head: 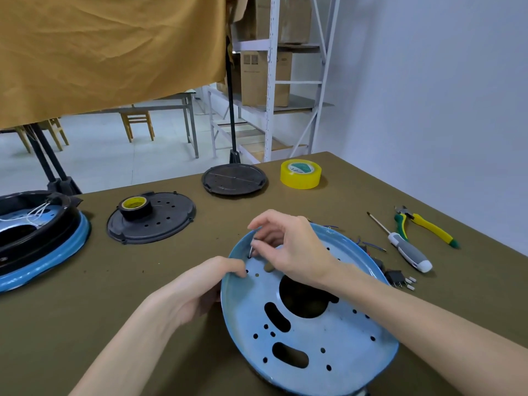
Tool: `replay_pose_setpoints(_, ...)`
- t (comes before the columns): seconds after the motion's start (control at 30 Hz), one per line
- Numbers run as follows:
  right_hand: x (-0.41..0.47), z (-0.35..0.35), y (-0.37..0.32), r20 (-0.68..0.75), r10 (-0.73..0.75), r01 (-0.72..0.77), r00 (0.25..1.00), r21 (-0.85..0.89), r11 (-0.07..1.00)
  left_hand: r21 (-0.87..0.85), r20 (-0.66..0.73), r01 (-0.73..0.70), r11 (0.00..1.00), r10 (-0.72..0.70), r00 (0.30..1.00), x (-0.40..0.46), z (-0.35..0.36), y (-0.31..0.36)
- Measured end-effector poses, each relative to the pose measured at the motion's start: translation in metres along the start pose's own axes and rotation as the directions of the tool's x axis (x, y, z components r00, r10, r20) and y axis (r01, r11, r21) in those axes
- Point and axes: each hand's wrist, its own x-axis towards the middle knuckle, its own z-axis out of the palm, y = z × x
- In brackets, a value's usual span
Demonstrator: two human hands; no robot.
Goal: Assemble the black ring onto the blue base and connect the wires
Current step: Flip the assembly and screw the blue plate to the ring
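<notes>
A: What is lying where, biggest first?

B: The blue base is lying on the green table, near and slightly right, its perforated inside facing up and its far-left rim tilting up off the cloth. No loose black ring is sitting on it yet; at the far left another blue base with a black ring on it is standing well apart.

A: And the hands?

B: The left hand is gripping the base's left rim, fingers curling over the edge. The right hand is reaching in from the right, thumb and forefinger pinching a small grey pin, perhaps a screw or a wire end; I cannot tell which.

A: How is the pin lying?

B: Its long axis is running nearly upright, the lower tip touching or just entering a hole near the base's far-left rim, directly under the fingertips. So the coming move is probably heading straight down, the right hand doing it.
</notes>
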Motion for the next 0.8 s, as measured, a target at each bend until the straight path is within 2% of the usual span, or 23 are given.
replay_pose_setpoints(0.23, 0.0, -0.004, -0.001, -0.129, 0.093, -0.077, 0.987, 0.126, 0.989, 0.011, 0.007, -0.001, 1.0, 0.001, 1.0, -0.006, -0.001, -0.001)
replay_pose_setpoints(0.43, -0.009, -0.002, -0.009, -0.037, -0.06, 0.058, 0.998, -0.046, 0.997, -0.035, -0.003, -0.035, 0.999, 0.034, 0.999, -0.013, 0.001, -0.007)
replay_pose_setpoints(0.67, -0.013, -0.007, -0.015, -0.027, -0.159, 0.156, 0.987, -0.082, 0.984, -0.088, 0.017, -0.091, 0.992, 0.093, 0.996, -0.017, 0.009, -0.006)
replay_pose_setpoints(0.8, -0.013, -0.008, -0.016, 0.031, -0.202, 0.204, 0.979, -0.179, 0.962, -0.073, 0.021, -0.094, 0.993, 0.096, 0.995, -0.017, 0.01, -0.008)
